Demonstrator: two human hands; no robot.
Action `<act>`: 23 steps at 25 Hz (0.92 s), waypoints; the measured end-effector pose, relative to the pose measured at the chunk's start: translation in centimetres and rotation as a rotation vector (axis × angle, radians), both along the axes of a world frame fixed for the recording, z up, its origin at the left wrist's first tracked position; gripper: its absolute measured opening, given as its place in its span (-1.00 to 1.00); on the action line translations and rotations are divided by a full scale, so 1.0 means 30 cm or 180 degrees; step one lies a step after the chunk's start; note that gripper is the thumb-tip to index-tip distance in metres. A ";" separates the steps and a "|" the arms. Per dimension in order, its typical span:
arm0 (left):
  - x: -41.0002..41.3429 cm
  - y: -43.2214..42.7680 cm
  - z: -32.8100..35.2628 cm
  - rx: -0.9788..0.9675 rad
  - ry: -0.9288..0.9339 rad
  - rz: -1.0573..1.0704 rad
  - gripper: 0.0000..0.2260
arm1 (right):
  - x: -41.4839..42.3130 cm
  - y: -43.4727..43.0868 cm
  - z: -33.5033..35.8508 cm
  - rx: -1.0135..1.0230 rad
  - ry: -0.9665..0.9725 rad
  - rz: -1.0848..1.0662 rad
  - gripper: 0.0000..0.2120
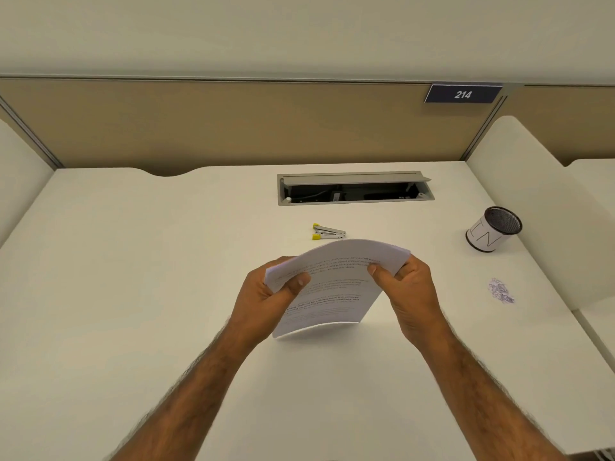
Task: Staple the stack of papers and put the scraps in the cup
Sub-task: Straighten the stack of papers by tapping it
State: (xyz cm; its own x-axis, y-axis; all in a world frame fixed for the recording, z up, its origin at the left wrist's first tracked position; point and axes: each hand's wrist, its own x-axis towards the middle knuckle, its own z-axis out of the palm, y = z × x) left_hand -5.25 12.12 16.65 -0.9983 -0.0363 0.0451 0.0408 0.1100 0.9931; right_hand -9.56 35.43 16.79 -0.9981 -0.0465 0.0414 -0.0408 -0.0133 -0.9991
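Head view, items counted

Stack of white printed paper sheets: one. Held at the middle of the white counter, bowed so its upper edge arches away from the viewer, lines of black text facing up. Whether its lower edge touches the counter cannot be told.

Grips: two, both bare. The left grip clasps the stack's left edge, thumb across the printed face, fingers behind. The right grip clasps the right edge near the upper corner, thumb on the face, fingers curled behind. Both are closed on the stack.

Small silver metal stapler with yellow ends: one. It lies on the counter just beyond the stack's upper edge, apart from both grips.

Round black mesh cup wrapped in white paper with hand-drawn letters: one. It stands upright at the far right of the counter.

Heap of small pale paper scraps: one. It lies on the counter nearer than the cup, well apart from the stack.

Grey recessed cable hatch: one, lid raised, set in the counter's far side.

Dark number plate reading 214: one, on the tan partition
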 end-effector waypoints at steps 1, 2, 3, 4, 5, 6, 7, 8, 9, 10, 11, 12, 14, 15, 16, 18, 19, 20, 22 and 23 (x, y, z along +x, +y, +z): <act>0.002 0.002 -0.007 0.0040 -0.0058 0.0005 -0.82 | 0.003 -0.002 -0.007 0.0008 -0.0084 0.0044 -0.70; 0.005 0.006 -0.012 0.0071 -0.0115 0.0035 -0.81 | 0.008 -0.005 -0.018 0.0028 -0.0187 0.0062 -0.71; 0.007 0.011 -0.012 0.0095 -0.0143 0.0082 -0.79 | 0.011 -0.007 -0.028 0.0069 -0.0265 0.0048 -0.73; 0.004 0.013 -0.008 0.0147 -0.0133 0.0142 -0.80 | 0.012 -0.003 -0.038 0.0124 -0.0299 0.0049 -0.75; 0.000 0.013 -0.002 0.0302 -0.0079 0.0230 -0.81 | 0.012 0.005 -0.045 0.0172 -0.0313 0.0093 -0.78; -0.004 0.005 0.010 0.0536 0.0006 0.0321 -0.81 | 0.012 0.019 -0.051 0.0218 -0.0330 0.0157 -0.79; -0.009 -0.007 0.029 0.0794 0.0107 0.0400 -0.80 | 0.013 0.036 -0.056 0.0283 -0.0369 0.0187 -0.82; -0.015 -0.020 0.053 0.1019 0.0206 0.0468 -0.78 | 0.015 0.059 -0.060 0.0358 -0.0427 0.0170 -0.85; -0.023 -0.032 0.077 0.1185 0.0289 0.0518 -0.77 | 0.015 0.083 -0.064 0.0418 -0.0496 0.0122 -0.88; -0.029 -0.043 0.098 0.1324 0.0352 0.0565 -0.75 | 0.018 0.108 -0.068 0.0404 -0.0559 0.0077 -0.90; -0.035 -0.051 0.118 0.1501 0.0403 0.0620 -0.74 | 0.022 0.128 -0.070 0.0283 -0.0592 0.0051 -0.85; -0.040 -0.055 0.138 0.1741 0.0451 0.0660 -0.73 | 0.028 0.140 -0.072 0.0020 -0.0617 0.0039 -0.78; -0.047 -0.050 0.162 0.2266 0.0501 0.0675 -0.70 | 0.041 0.129 -0.060 -0.0772 -0.0690 0.0157 -0.70; -0.047 -0.039 0.169 0.2478 0.0492 0.0675 -0.69 | 0.047 0.106 -0.050 -0.1101 -0.0682 0.0275 -0.69; -0.045 -0.023 0.169 0.2642 0.0465 0.0650 -0.68 | 0.051 0.079 -0.040 -0.1334 -0.0645 0.0372 -0.66; -0.044 0.002 0.152 0.2795 0.0425 0.0535 -0.67 | 0.048 0.026 -0.019 -0.1622 -0.0541 0.0369 -0.58; -0.043 0.001 0.142 0.2768 0.0437 0.0519 -0.66 | 0.041 0.010 -0.009 -0.1683 -0.0495 0.0269 -0.56; -0.043 -0.014 0.133 0.2680 0.0465 0.0552 -0.65 | 0.036 0.006 0.002 -0.1674 -0.0464 0.0146 -0.56; -0.050 -0.086 0.117 0.2421 0.0464 0.0700 -0.68 | 0.026 0.028 0.022 -0.1489 -0.0451 -0.0085 -0.61; -0.051 -0.137 0.110 0.2237 0.0392 0.0781 -0.70 | 0.023 0.051 0.025 -0.1330 -0.0473 -0.0171 -0.64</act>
State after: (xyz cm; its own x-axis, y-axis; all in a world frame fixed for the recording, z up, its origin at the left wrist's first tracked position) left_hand -6.79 8.02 19.95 -0.9471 -0.3184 0.0400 0.2121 -0.5275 0.8226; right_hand -8.89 36.96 17.53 -0.9951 -0.0043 -0.0985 0.0912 -0.4189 -0.9034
